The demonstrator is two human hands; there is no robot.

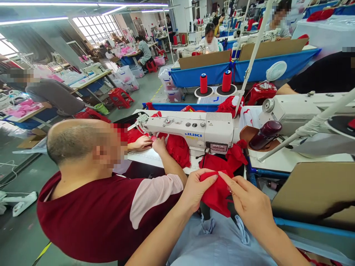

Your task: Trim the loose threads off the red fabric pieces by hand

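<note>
A piece of red fabric (217, 195) hangs between my two hands in front of my blue apron. My left hand (197, 186) pinches its upper edge between thumb and fingers. At the same edge, my right hand (246, 195) grips the cloth, its index finger stretched toward my left thumb. Just beyond, a white sewing machine (188, 127) stands on its table, with red fabric heaped (177, 149) beside it. A co-worker in a dark red top sits at that machine to my left, both hands near the needle area.
A cardboard panel (316, 192) in a blue frame stands close on my right. Two red thread cones (226, 81) and a second sewing machine (299, 109) with a dark bottle (265, 135) are further back. A white pole (313, 123) slants across the right side.
</note>
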